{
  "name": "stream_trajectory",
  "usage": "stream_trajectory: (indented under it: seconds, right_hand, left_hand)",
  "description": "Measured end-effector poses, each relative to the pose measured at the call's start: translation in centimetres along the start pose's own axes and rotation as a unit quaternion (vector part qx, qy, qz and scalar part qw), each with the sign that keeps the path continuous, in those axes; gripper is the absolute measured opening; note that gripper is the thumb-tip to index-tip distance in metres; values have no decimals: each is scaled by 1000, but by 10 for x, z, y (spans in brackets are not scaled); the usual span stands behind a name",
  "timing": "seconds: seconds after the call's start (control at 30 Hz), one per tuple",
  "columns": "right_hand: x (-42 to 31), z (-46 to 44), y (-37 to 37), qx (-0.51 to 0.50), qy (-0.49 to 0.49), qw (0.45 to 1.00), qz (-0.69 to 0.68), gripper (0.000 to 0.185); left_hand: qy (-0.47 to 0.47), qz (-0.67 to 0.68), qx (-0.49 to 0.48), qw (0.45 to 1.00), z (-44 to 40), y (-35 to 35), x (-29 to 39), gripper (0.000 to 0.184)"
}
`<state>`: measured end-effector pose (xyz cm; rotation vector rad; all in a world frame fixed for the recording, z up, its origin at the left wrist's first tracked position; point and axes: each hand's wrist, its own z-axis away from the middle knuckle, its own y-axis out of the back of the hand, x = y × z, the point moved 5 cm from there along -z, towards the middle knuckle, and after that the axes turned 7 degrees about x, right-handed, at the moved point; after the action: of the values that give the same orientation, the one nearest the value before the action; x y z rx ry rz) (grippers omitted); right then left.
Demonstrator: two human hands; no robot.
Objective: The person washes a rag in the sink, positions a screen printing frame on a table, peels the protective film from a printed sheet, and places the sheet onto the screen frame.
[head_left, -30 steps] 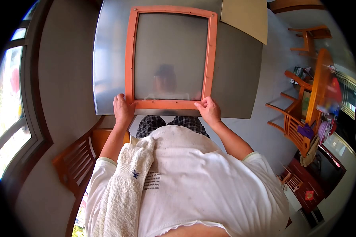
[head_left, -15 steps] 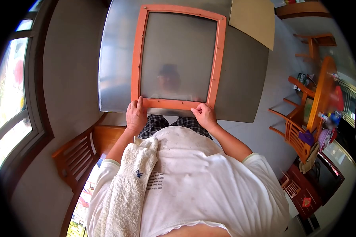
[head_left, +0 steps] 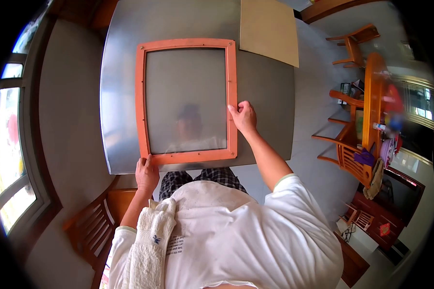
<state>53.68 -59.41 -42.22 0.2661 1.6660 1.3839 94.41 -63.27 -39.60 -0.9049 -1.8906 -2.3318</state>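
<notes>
An orange rectangular frame (head_left: 188, 156) with small dark fixings along it lies flat on a grey, shiny, metal-looking table top (head_left: 270, 106). The smooth grey panel (head_left: 185, 86) inside the frame shows a dim reflection; whether it is glass or the bare table cannot be told. My left hand (head_left: 147, 172) grips the frame's near left corner, thumb and fingers closed at its edge. On the right side bar, below its middle, my right hand (head_left: 245, 117) has its fingers curled and thumb on the bar, closed on it.
A tan board (head_left: 269, 31) lies at the table's far right. A wooden chair (head_left: 94, 226) stands near my left, below a window (head_left: 9, 125). To the right are wooden chairs (head_left: 347, 149) and a wooden table (head_left: 372, 96) with things on it. A white towel (head_left: 152, 241) hangs over my shirt.
My right hand has moved from the frame's near bar up to its right side bar. My left hand stays at the near left corner. The head view has shifted.
</notes>
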Motion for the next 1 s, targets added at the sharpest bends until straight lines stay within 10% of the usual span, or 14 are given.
stream_trajectory:
  seconds: [0.4, 1.0]
  right_hand:
    - [-41, -91, -14, -46, -86, 993, 70, 49]
    - [-51, -88, -18, -23, -61, 989, 132, 48]
  left_hand:
    - [201, 21, 85, 976, -96, 15, -32, 43]
    - [266, -15, 12, 964, -120, 17, -17, 41]
